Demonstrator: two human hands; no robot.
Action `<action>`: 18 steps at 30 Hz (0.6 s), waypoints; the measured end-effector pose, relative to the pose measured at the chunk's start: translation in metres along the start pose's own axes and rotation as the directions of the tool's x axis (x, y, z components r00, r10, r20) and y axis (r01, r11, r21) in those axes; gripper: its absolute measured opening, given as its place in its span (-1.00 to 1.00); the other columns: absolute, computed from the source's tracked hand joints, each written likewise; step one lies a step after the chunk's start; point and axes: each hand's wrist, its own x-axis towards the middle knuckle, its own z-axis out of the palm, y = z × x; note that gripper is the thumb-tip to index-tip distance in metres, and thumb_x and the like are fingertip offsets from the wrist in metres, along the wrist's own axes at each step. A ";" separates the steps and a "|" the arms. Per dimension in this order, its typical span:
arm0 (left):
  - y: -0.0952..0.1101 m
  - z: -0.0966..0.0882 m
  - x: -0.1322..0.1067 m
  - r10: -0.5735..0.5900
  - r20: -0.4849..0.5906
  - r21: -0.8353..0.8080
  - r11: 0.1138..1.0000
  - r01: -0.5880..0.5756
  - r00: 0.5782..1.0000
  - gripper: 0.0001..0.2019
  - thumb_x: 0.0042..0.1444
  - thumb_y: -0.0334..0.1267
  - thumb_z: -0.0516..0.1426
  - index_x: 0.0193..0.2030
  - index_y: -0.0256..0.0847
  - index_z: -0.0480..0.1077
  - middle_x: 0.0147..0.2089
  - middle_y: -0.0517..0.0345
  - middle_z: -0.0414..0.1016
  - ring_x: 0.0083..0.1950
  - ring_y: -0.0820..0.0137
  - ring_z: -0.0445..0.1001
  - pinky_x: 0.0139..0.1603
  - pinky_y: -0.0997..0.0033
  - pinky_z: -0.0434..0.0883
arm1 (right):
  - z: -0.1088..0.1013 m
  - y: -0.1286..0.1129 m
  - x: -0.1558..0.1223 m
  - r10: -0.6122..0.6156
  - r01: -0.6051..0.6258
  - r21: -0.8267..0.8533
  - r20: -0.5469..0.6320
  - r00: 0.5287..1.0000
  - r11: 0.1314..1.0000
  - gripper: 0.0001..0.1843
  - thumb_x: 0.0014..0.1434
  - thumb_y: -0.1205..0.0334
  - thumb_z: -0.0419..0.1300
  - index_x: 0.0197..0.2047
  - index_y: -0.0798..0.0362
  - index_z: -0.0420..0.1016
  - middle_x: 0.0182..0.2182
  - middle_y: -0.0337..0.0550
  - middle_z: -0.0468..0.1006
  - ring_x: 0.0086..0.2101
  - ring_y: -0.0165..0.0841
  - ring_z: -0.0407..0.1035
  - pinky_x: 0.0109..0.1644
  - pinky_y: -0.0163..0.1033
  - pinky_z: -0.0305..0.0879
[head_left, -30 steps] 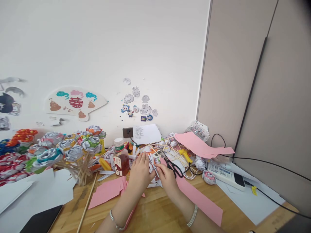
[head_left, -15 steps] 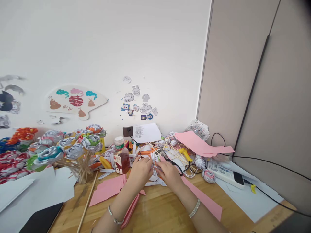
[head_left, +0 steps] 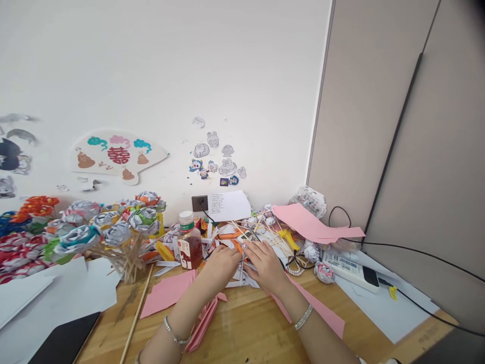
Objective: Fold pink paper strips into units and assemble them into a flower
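Note:
My left hand [head_left: 224,264] and my right hand [head_left: 266,265] meet over the paper pile at the middle of the table. Both are closed, fingertips together on a narrow white paper strip [head_left: 241,262], most of it covered by the fingers. More loose white paper strips [head_left: 242,282] lie just below and behind them. The right fingers lie across the top, hiding nearly all of a pair of scissors behind them. Under my left forearm is a folded pink paper stack [head_left: 202,326]. A long pink paper strip [head_left: 322,311] passes beneath my right forearm.
A bottle of dark red liquid [head_left: 190,247] stands left of my hands. Paper flowers [head_left: 117,233] on sticks crowd the left, above white sheets and a black tablet-like slab [head_left: 64,339]. Pink paper [head_left: 310,225], a white device [head_left: 352,270] and cables lie at right.
My right fingers have shifted up and left and stretched over the left fingertips. The scissors behind are now mostly covered, and less of the white strip shows between my hands.

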 end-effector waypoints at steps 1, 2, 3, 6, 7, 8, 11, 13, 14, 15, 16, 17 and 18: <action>-0.001 0.000 0.000 -0.008 -0.004 0.013 1.000 0.008 1.000 -0.87 0.06 -0.48 -0.02 -0.33 -0.24 0.31 -0.31 0.07 0.48 -0.22 0.28 0.45 -0.18 0.27 0.26 | 0.000 0.000 0.000 0.006 -0.006 -0.009 -0.006 1.000 1.000 -0.59 0.11 0.27 0.04 0.05 0.10 0.24 0.05 0.02 0.29 0.00 -0.18 0.13 0.07 0.03 0.01; -0.001 0.000 -0.001 -0.015 -0.007 0.025 1.000 0.015 1.000 -0.87 0.06 -0.49 -0.02 -0.33 -0.24 0.31 -0.31 0.06 0.48 -0.23 0.28 0.45 -0.19 0.27 0.26 | 0.000 0.000 0.000 0.011 -0.011 -0.016 -0.010 1.000 1.000 -0.61 0.12 0.26 0.04 0.05 0.10 0.25 0.04 0.02 0.31 -0.01 -0.19 0.14 0.06 0.03 0.01; -0.002 0.000 -0.001 -0.020 -0.009 0.035 0.999 0.020 1.000 -0.86 0.06 -0.49 -0.02 -0.32 -0.24 0.31 -0.31 0.06 0.47 -0.23 0.28 0.45 -0.19 0.27 0.26 | -0.001 0.000 0.000 0.018 -0.018 -0.020 -0.013 1.000 1.000 -0.63 0.12 0.26 0.04 0.03 0.09 0.26 0.01 0.01 0.33 -0.02 -0.19 0.14 0.06 0.02 0.01; -0.002 0.001 -0.001 -0.020 -0.003 0.049 0.999 0.020 1.000 -0.86 0.06 -0.50 -0.02 -0.34 -0.24 0.30 -0.33 0.08 0.47 -0.25 0.28 0.44 -0.20 0.28 0.26 | -0.002 -0.005 0.001 0.079 -0.079 -0.024 -0.006 0.997 0.997 -0.72 0.09 0.26 0.08 -0.09 0.08 0.35 -0.13 -0.01 0.39 -0.12 -0.21 0.18 0.01 -0.03 0.06; -0.001 0.001 -0.001 -0.017 -0.001 0.050 0.999 0.017 1.000 -0.86 0.06 -0.50 -0.02 -0.34 -0.24 0.30 -0.33 0.08 0.47 -0.25 0.28 0.44 -0.21 0.28 0.26 | -0.002 -0.006 0.001 0.110 -0.110 -0.026 -0.002 0.994 0.994 -0.74 0.07 0.25 0.10 -0.14 0.08 0.37 -0.18 -0.02 0.39 -0.16 -0.21 0.18 -0.02 -0.03 0.08; 0.000 0.001 0.000 -0.014 0.000 0.052 0.999 0.014 1.000 -0.87 0.07 -0.50 -0.02 -0.35 -0.24 0.30 -0.34 0.07 0.46 -0.25 0.28 0.44 -0.21 0.28 0.26 | -0.001 -0.007 0.001 0.137 -0.137 -0.028 0.002 0.991 0.990 -0.77 0.05 0.25 0.12 -0.17 0.07 0.38 -0.22 -0.03 0.38 -0.18 -0.21 0.17 -0.03 -0.03 0.08; 0.002 0.002 0.001 -0.011 0.011 0.063 0.998 0.010 1.000 -0.86 0.07 -0.51 -0.03 -0.36 -0.26 0.31 -0.33 0.06 0.47 -0.25 0.27 0.43 -0.21 0.27 0.26 | 0.000 -0.009 0.000 0.151 -0.151 -0.008 0.006 0.989 0.989 -0.79 0.03 0.24 0.13 -0.21 0.06 0.38 -0.22 -0.03 0.37 -0.15 -0.18 0.14 0.00 0.00 0.04; 0.004 0.002 0.001 -0.010 0.021 0.065 0.998 0.008 1.000 -0.85 0.07 -0.52 -0.03 -0.36 -0.27 0.30 -0.33 0.05 0.47 -0.24 0.27 0.43 -0.21 0.26 0.26 | 0.002 -0.008 0.000 0.111 -0.111 0.026 0.020 0.994 0.993 -0.83 0.06 0.27 0.10 -0.23 0.07 0.37 -0.24 -0.05 0.39 -0.15 -0.20 0.15 0.02 0.00 0.02; 0.005 0.002 0.001 -0.014 0.027 0.064 0.998 0.012 1.000 -0.85 0.07 -0.52 -0.04 -0.37 -0.27 0.30 -0.33 0.05 0.46 -0.25 0.27 0.43 -0.21 0.26 0.26 | 0.004 -0.008 0.000 0.092 -0.094 0.039 0.030 0.995 0.995 -0.84 0.08 0.30 0.07 -0.24 0.09 0.36 -0.28 -0.06 0.40 -0.18 -0.21 0.16 0.02 -0.02 0.02; 0.006 0.003 0.001 -0.021 0.032 0.061 0.998 0.019 0.999 -0.85 0.07 -0.53 -0.04 -0.37 -0.27 0.30 -0.34 0.04 0.46 -0.25 0.27 0.43 -0.21 0.26 0.27 | 0.005 -0.007 0.000 0.081 -0.083 0.045 0.038 0.996 0.996 -0.84 0.10 0.34 0.03 -0.24 0.10 0.36 -0.32 -0.08 0.41 -0.22 -0.24 0.18 0.01 -0.03 0.03; 0.007 0.002 0.001 -0.031 0.037 0.056 0.998 0.029 0.999 -0.85 0.07 -0.52 -0.04 -0.38 -0.27 0.30 -0.34 0.04 0.46 -0.25 0.27 0.43 -0.22 0.26 0.27 | 0.006 -0.007 0.000 0.079 -0.081 0.046 0.045 0.996 0.996 -0.83 0.11 0.38 -0.01 -0.23 0.11 0.35 -0.37 -0.09 0.42 -0.26 -0.26 0.19 -0.01 -0.05 0.04; 0.007 0.002 0.002 -0.044 0.043 0.051 0.998 0.042 0.998 -0.85 0.07 -0.52 -0.04 -0.38 -0.27 0.29 -0.34 0.03 0.46 -0.26 0.27 0.43 -0.22 0.27 0.27 | 0.007 -0.007 -0.001 0.084 -0.086 0.042 0.048 0.995 0.995 -0.80 0.12 0.41 -0.04 -0.22 0.12 0.35 -0.39 -0.10 0.41 -0.29 -0.27 0.19 -0.03 -0.07 0.06; 0.008 0.002 0.002 -0.058 0.049 0.046 0.997 0.055 0.997 -0.85 0.08 -0.52 -0.05 -0.38 -0.27 0.29 -0.35 0.02 0.47 -0.26 0.27 0.43 -0.22 0.27 0.27 | 0.008 -0.008 -0.001 0.095 -0.097 0.035 0.051 0.994 0.995 -0.79 0.12 0.42 -0.06 -0.22 0.13 0.34 -0.40 -0.09 0.41 -0.31 -0.28 0.19 -0.06 -0.09 0.07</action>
